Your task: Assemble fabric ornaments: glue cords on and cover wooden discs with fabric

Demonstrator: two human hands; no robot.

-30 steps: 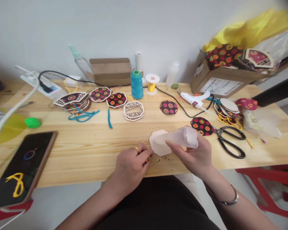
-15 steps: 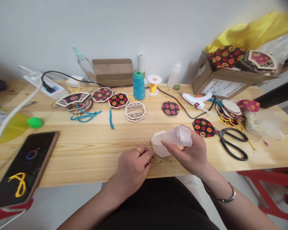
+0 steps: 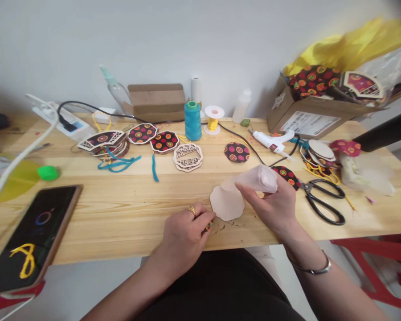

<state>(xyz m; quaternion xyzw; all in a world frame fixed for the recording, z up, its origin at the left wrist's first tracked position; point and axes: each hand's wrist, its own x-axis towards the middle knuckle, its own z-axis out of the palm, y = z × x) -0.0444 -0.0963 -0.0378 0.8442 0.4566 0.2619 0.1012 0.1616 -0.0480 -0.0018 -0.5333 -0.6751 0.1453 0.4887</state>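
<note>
My right hand (image 3: 277,207) grips a translucent white squeeze bottle (image 3: 254,178), tilted with its base toward me and its other end over the far edge of a pale scalloped wooden piece (image 3: 227,206). That piece lies flat near the table's front edge. Just left of it, my left hand (image 3: 189,229) is closed, with a gold ring on one finger. Between its thumb and fingers peeks a small bit of patterned fabric (image 3: 207,227); most of it is hidden. Beyond the bottle are a dark patterned fabric piece (image 3: 287,175) and black-handled scissors (image 3: 324,200).
Behind are a lattice wooden piece (image 3: 188,157), a round fabric piece (image 3: 237,152), a blue thread cone (image 3: 193,121), a yellow thread spool (image 3: 213,124) and a glue gun (image 3: 274,141). A cardboard box (image 3: 310,120) stands right; a phone (image 3: 33,236) lies left.
My right hand and the bottle have shifted right and slightly away from me, uncovering more of the wooden piece and covering part of the fabric piece by the scissors. My left hand stays put.
</note>
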